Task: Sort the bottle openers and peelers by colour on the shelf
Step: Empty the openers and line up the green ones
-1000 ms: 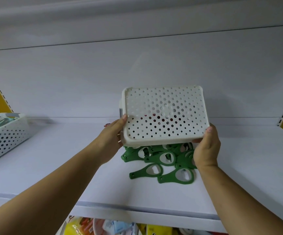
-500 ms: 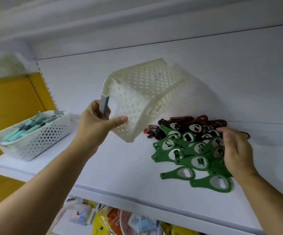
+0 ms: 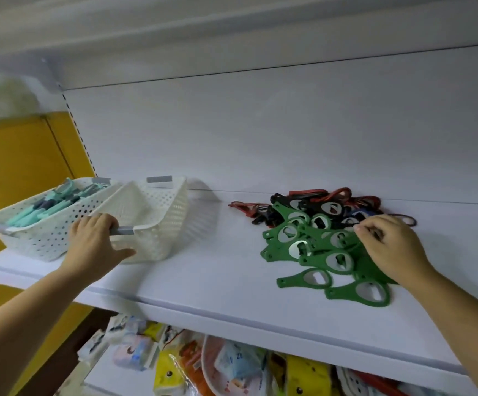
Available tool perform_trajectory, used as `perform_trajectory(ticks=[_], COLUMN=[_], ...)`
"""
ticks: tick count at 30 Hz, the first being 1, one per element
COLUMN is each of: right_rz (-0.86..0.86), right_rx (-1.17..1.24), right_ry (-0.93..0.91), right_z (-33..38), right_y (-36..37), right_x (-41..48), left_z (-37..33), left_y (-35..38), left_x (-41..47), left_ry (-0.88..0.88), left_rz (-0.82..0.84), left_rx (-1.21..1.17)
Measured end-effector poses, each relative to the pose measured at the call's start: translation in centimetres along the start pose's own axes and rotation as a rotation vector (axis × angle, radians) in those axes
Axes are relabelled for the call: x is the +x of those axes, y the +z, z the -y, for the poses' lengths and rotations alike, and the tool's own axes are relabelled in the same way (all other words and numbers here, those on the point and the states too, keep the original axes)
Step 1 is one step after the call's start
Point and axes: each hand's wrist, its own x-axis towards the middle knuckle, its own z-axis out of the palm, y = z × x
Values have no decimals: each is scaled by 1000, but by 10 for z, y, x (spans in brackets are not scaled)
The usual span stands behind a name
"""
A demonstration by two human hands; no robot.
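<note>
White shelf board (image 3: 203, 284) runs across the view at chest height. Below its front edge, on the lower level, lie blurred packaged goods (image 3: 232, 364) in yellow, pink and blue wrappers.

Both bare forearms reach up over that edge. The left hand (image 3: 94, 241) grips the near rim of an empty white perforated basket (image 3: 163, 221): its fingers are curled over the rim just beside a grey handle piece, and its thumb is stretched along the outer wall. This basket stands on the shelf's left part, close against a second white basket (image 3: 29, 235) that holds teal and grey peelers (image 3: 52, 204).

The right hand (image 3: 389, 244) rests on the right side of a loose pile of green bottle openers (image 3: 315, 252) lying flat on the shelf, well apart from the baskets. Its fingers are bent down onto the pile with the thumb tip near the forefinger; whether it pinches an opener cannot be told.

Behind the green ones, touching them, lies a tangle of black and red openers (image 3: 320, 201) near the white back panel. A yellow wall panel (image 3: 17, 167) shows at far left.
</note>
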Motion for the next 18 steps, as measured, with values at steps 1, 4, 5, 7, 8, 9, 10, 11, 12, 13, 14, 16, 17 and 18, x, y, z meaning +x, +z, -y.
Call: perform_trajectory(ticks=[1,4,5,7,8,9,10,11,12,13,14,16,17,18], right_rz=[35,192,242,290,289,278,261,246,235,230,226,220,218,215], right_rx=[-33,-120,-116,-103,-102,-96,-83,-66,-57,-55,-57,-54,-45,-33], right_ry=[24,145,203,290,307,314,317,325,327,326,317,308,310,313], right_z=[-7,-28,-32,-36,-36,-37,-36,-36,-36,-37,-37,-35,-35,-35], right_y=[-6,-23,-27,-31,-30,-29,-29,-29,-29,-28,-28,-29,-30,-31], right_x=[-2,-18,-24,-34,-37,-38,-38,-37,-37,-36,-37,-38,-38,-38], left_z=[-2,-21,-36,-72,-94,-117,-141,-163,-185,-205,-225,-261,-276,-289], left_y=[0,2,1,2,3,6,10,15,21,28,34,44,47,49], left_x=[-1,-8,-12,-21,-26,-31,-37,-44,-52,-58,-63,-72,-75,-78], left_ry=[-13,114,200,360,429,494,562,631,693,737,764,752,722,688], left_rz=[-7,-100,-145,-181,-171,-156,-127,-89,-46,-2,40,131,176,208], left_rx=[-11,-18,-47,-156,-224,-292,-368,-445,-523,-590,-634,-665,-662,-647])
